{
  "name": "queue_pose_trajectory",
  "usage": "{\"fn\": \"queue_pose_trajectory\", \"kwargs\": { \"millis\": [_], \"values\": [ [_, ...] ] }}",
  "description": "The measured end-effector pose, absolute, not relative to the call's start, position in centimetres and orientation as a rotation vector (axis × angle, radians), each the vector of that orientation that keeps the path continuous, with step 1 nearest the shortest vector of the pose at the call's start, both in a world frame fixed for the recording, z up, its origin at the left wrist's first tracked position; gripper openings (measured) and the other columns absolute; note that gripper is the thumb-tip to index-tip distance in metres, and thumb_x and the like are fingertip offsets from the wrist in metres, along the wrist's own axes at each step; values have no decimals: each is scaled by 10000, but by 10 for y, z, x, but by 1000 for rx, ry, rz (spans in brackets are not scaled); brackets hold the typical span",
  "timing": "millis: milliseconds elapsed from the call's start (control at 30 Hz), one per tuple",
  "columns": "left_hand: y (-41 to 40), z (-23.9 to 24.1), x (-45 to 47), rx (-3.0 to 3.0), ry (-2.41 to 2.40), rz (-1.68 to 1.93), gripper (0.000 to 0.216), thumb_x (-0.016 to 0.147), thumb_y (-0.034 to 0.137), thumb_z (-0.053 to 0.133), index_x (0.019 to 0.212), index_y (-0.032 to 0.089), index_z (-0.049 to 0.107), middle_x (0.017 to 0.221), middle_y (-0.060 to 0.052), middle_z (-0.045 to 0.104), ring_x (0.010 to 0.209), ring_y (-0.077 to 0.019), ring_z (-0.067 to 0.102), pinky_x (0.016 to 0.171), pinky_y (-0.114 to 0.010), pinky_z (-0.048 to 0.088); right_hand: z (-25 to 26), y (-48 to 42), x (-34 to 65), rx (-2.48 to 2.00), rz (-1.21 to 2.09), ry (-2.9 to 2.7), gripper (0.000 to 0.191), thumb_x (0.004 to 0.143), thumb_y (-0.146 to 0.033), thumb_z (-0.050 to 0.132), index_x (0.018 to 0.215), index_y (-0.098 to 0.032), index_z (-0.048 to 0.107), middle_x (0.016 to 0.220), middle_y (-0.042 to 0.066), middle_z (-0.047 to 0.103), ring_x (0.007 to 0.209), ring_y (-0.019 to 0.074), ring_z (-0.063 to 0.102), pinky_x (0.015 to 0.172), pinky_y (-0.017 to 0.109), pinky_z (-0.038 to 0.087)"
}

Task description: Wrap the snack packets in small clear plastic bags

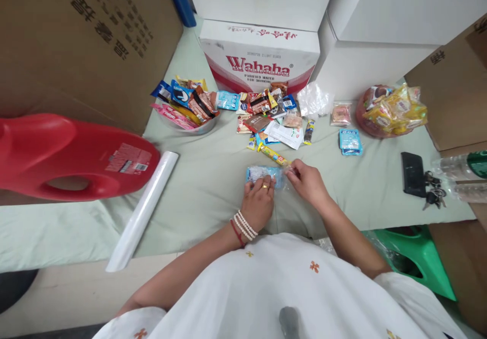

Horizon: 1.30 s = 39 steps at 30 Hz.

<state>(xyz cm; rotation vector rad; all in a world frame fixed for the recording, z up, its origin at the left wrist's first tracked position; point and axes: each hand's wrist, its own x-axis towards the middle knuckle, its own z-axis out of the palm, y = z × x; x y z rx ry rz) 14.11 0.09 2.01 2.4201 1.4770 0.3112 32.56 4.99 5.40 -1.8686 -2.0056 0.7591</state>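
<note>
A flat blue packet (262, 170) is being pressed at twelve o'clock by the left hand (259, 197), grasp unclear; clear plastic film (286, 179), being pinched by the right hand (307, 179), could be torn by overpulling.

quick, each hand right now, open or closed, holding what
Left hand: open, resting on the blue packet.
Right hand: closed, pinching clear plastic at the packet's right end.

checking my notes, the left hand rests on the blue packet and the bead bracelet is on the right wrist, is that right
Not quite: the head view shows the bead bracelet on the left wrist, not the right. The left hand does rest on the blue packet.
</note>
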Motion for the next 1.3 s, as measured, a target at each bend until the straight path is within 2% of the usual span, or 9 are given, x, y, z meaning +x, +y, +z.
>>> {"fn": "queue_pose_trajectory", "kwargs": {
  "millis": [100, 233, 400, 500, 667, 767, 867, 1133, 1300],
  "values": [
    [3, 19, 136, 2467, 1368, 335, 444, 872, 72, 501, 1268, 109, 700, 1320, -229, 683, 1273, -362, 576, 1125, -595, 373, 66, 74, 283, -1836, 809, -2202, 164, 1008, -313, 521, 1013, -211, 649, 906, 51, 727, 840, 212, 658, 714, 284, 412],
    [7, 21, 109, 2416, 1136, 385, 289, 798, 98, 563, 1001, 97, 768, 986, -199, 740, 1062, -335, 651, 1004, -501, 526, 55, 87, 233, -1758, 799, -2525, 274, 1051, -219, 419, 1082, -144, 681, 1109, 146, 698, 963, 228, 650, 790, 303, 433],
    [-2, 22, 64, 2237, 1209, 685, 288, 816, 86, 475, 830, 199, 739, 872, -80, 762, 886, -252, 692, 884, -429, 576, 39, 63, 215, -1630, 592, -2581, 507, 1043, -546, 471, 1173, -100, 674, 1196, 197, 620, 1127, 310, 556, 988, 412, 445],
    [-12, 16, 53, 2137, 1269, 767, 280, 823, 89, 465, 713, 220, 686, 742, -25, 746, 798, -215, 709, 866, -392, 585, 35, 48, 216, -1599, 470, -2597, 551, 992, -598, 542, 1215, -106, 650, 1238, 202, 582, 1159, 346, 501, 968, 462, 461],
    [-18, 13, 42, 2097, 1339, 925, 290, 896, 129, 458, 844, 211, 731, 908, -28, 806, 941, -201, 755, 981, -371, 574, 27, 33, 222, -1610, 411, -2605, 438, 961, -384, 663, 1344, -181, 600, 1312, 165, 589, 1164, 340, 484, 930, 476, 484],
    [-14, 17, 25, 2018, 1499, 970, 277, 924, 157, 471, 876, 203, 740, 986, -43, 812, 999, -200, 759, 969, -351, 578, 28, 22, 243, -1549, 407, -2559, 362, 987, -171, 550, 1337, -217, 630, 1364, 135, 613, 1186, 309, 505, 977, 462, 481],
    [-10, 17, 9, 1959, 1591, 980, 267, 931, 182, 484, 866, 205, 742, 998, -41, 814, 984, -196, 766, 953, -338, 580, 40, 27, 297, -1517, 381, -2364, 487, 934, -40, 461, 1337, -240, 644, 1322, 98, 658, 1182, 260, 555, 1013, 401, 482],
    [-14, 9, 17, 1990, 1526, 936, 272, 925, 170, 477, 871, 203, 741, 984, -37, 810, 953, -186, 764, 900, -298, 586, 63, 161, 477, -1931, 114, -2413, 398, 848, -53, 479, 1092, -170, 770, 973, 130, 705, 962, 281, 581, 873, 388, 446],
    [-16, 12, 17, 2099, 1634, 1004, 253, 933, 145, 491, 1002, 188, 730, 1090, -89, 776, 1074, -220, 727, 983, -350, 559, 30, 204, 470, -1876, -32, -2513, 338, 885, -92, 488, 1066, -150, 767, 1218, 186, 667, 1160, 337, 495, 959, 449, 411]
  ]
}}
